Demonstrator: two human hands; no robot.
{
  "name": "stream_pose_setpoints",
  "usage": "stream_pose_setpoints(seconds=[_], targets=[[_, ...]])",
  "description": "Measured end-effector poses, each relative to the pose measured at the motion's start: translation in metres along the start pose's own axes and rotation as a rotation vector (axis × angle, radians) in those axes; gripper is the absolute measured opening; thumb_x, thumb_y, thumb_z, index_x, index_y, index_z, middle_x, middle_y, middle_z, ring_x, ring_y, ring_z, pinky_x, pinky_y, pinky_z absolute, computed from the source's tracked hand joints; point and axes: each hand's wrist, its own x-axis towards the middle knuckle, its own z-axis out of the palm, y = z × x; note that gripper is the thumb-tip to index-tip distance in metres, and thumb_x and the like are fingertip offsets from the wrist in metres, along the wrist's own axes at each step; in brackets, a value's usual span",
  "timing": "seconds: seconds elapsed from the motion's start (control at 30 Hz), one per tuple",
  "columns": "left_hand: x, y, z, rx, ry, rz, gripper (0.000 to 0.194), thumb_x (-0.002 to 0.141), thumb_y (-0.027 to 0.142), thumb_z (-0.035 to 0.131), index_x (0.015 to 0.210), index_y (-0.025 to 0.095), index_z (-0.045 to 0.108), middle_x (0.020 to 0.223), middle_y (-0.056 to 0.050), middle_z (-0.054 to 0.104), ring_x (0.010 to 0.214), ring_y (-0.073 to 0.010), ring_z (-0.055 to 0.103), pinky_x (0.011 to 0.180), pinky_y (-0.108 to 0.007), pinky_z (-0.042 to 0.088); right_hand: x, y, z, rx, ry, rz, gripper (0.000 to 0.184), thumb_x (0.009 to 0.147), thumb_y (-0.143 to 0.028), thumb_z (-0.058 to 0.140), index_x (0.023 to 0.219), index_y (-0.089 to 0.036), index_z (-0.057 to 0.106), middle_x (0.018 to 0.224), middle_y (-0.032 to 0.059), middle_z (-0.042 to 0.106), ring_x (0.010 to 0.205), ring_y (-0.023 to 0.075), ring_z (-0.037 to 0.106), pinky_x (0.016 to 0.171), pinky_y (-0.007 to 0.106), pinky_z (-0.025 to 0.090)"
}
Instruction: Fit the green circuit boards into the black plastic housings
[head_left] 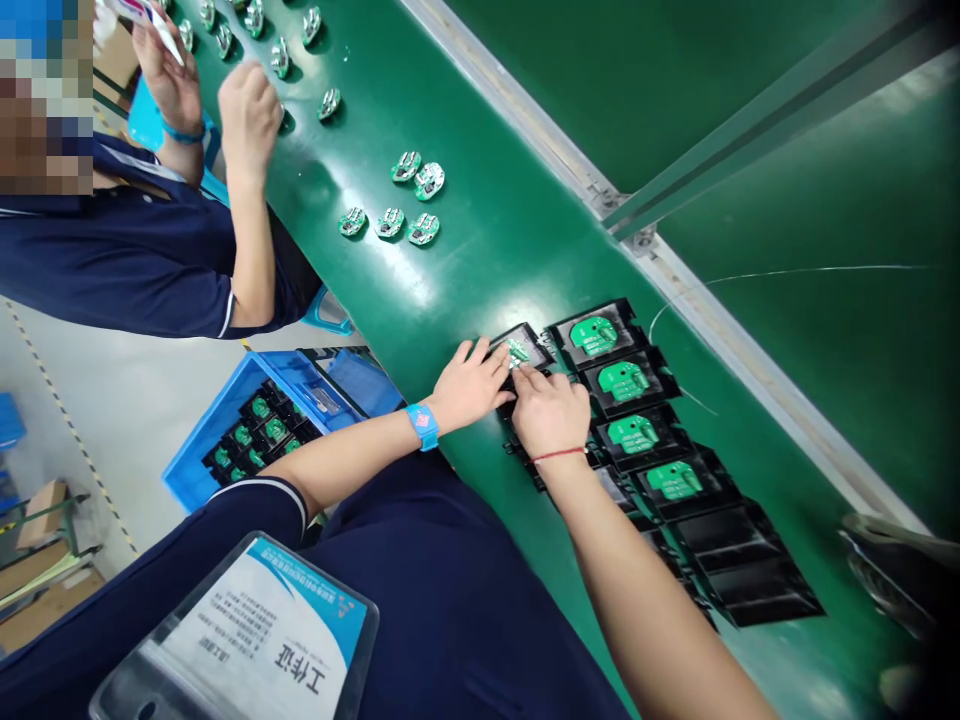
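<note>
My left hand [471,385], with a blue wristband, and my right hand [550,412], with a red string on the wrist, meet over a small green circuit board [517,351] lying in a pocket of a black plastic tray [739,560]. Both hands pinch or press the board with closed fingertips. Further pockets of the tray hold green boards [624,380], and the pockets nearest me hold none. The tray lies on a green conveyor belt [487,230].
Loose round green boards [409,166] are scattered up the belt. A co-worker in a dark blue shirt [120,250] works at the upper left, with a fist [249,115] over the belt. A blue crate [247,430] with black trays sits below the belt. A metal rail [675,270] borders the belt.
</note>
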Motion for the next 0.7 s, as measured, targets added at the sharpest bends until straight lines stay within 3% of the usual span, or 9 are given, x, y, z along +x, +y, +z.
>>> stream_pose_setpoints(seconds=[0.3, 0.5, 0.6, 0.7], targets=[[0.001, 0.003, -0.003, 0.087, -0.032, -0.005, 0.053, 0.093, 0.043, 0.043, 0.133, 0.009, 0.049, 0.143, -0.01, 0.044, 0.127, -0.0334, 0.038, 0.104, -0.045, 0.031, 0.003, 0.0, -0.001, -0.086, -0.017, -0.011, 0.033, 0.089, -0.021, 0.042, 0.113, -0.016, 0.064, 0.121, 0.0034, 0.064, 0.089, 0.0208, 0.048, 0.07, 0.035, 0.023], [0.001, 0.0, -0.012, 0.056, 0.03, 0.029, 0.049, 0.091, 0.047, 0.046, 0.126, 0.013, 0.055, 0.139, -0.009, 0.048, 0.129, -0.0318, 0.036, 0.106, -0.046, 0.028, -0.005, 0.003, 0.009, -0.099, 0.215, -0.066, 0.03, 0.086, -0.019, 0.046, 0.11, -0.015, 0.065, 0.114, 0.0036, 0.067, 0.08, 0.0189, 0.049, 0.068, 0.034, 0.025], [0.004, -0.027, -0.024, -0.02, 0.137, 0.028, 0.038, 0.093, 0.041, 0.043, 0.121, 0.019, 0.056, 0.131, -0.007, 0.054, 0.116, -0.0251, 0.047, 0.095, -0.038, 0.038, -0.013, 0.001, 0.009, -0.072, 0.345, -0.054, 0.028, 0.084, -0.017, 0.049, 0.106, -0.016, 0.066, 0.113, 0.0025, 0.068, 0.078, 0.0177, 0.05, 0.068, 0.032, 0.027], [0.012, -0.086, -0.03, -0.065, 0.261, -0.261, 0.03, 0.094, 0.032, 0.043, 0.117, 0.017, 0.056, 0.114, -0.009, 0.059, 0.101, -0.0226, 0.053, 0.086, -0.036, 0.042, -0.023, -0.003, 0.003, -0.011, 0.408, -0.044, 0.026, 0.082, -0.014, 0.051, 0.103, -0.018, 0.067, 0.112, 0.0013, 0.068, 0.077, 0.0167, 0.051, 0.067, 0.031, 0.029]])
